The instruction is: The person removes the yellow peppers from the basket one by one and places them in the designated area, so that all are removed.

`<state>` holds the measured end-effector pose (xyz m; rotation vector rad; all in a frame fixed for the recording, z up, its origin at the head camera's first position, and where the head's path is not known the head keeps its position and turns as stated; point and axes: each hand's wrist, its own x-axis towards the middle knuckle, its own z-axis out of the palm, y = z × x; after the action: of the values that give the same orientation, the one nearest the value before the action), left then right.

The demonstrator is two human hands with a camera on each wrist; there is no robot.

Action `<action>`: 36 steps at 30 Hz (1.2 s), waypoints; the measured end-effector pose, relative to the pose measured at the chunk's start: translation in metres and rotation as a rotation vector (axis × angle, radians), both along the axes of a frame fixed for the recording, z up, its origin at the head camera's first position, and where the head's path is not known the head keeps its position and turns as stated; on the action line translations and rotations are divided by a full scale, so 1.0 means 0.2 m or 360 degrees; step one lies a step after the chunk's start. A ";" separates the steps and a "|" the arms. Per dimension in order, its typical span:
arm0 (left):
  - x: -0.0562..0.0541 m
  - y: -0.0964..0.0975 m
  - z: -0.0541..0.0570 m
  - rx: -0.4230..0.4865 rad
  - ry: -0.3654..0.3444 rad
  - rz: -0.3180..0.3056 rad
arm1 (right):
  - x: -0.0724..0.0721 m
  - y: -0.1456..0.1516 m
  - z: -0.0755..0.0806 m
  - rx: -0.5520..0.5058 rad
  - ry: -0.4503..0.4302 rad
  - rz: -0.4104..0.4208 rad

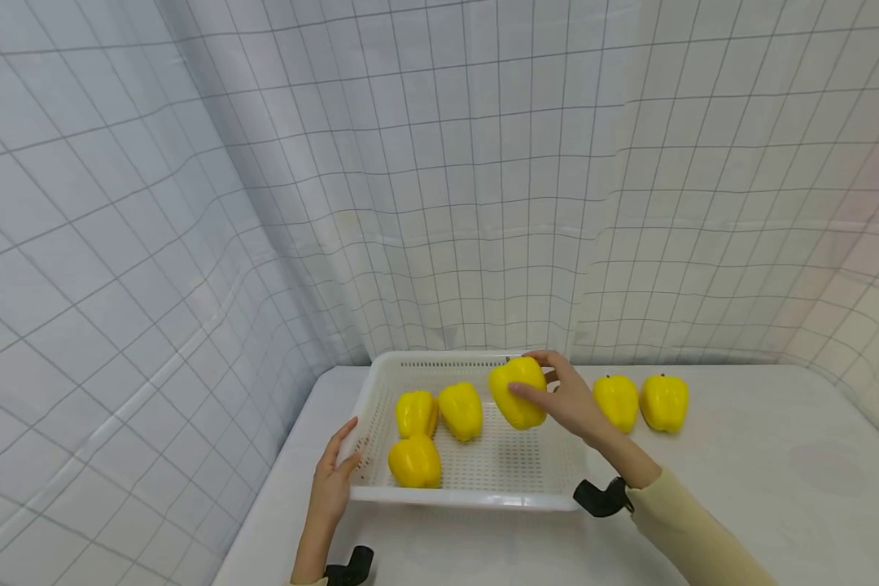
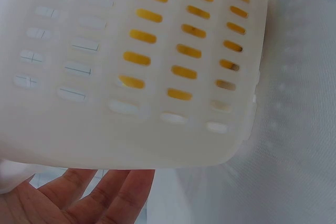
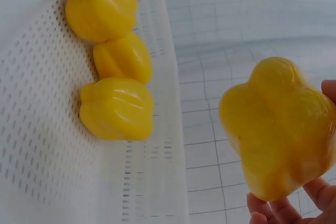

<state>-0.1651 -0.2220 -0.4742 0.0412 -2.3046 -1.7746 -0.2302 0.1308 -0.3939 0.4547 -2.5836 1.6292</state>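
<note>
In the head view my right hand (image 1: 567,399) holds a yellow bell pepper (image 1: 518,393) above the right part of a white perforated basket (image 1: 476,497). Fingers and thumb grip the pepper's sides; the right wrist view shows its lobed underside (image 3: 278,129). My left hand (image 1: 333,472) grips the left rim of the basket. From the left wrist, the fingers (image 2: 134,192) show at the rim, partly hidden by the slotted wall (image 2: 115,140). Three more bell peppers lie inside toward the left: one at the back left (image 1: 415,413), one beside it (image 1: 461,411), one in front (image 1: 414,462).
Two yellow bell peppers, one (image 1: 616,402) and another (image 1: 664,403), stand side by side on the white table (image 1: 762,456), right of the basket. A white curtain with a grid pattern (image 1: 469,203) hangs behind and at both sides.
</note>
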 end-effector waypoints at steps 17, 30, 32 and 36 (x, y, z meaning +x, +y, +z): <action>0.01 0.00 0.00 -0.0008 -0.0025 0.0021 | 0.09 0.18 0.04 -0.0241 0.0106 -0.0410; 0.00 0.00 0.00 0.0030 -0.0029 -0.0001 | 0.09 0.38 -0.03 -0.0315 0.0214 -0.0694; 0.00 0.00 -0.01 0.0036 -0.0031 -0.0002 | 0.08 0.42 -0.05 -0.0329 0.0238 -0.0768; 0.00 0.00 -0.01 0.0038 -0.0035 0.0000 | 0.07 0.48 -0.08 -0.0390 0.0284 -0.0891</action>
<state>-0.1656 -0.2226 -0.4761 0.0646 -2.2984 -1.8110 -0.2168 0.2274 -0.4106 -0.1284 -2.0809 1.5737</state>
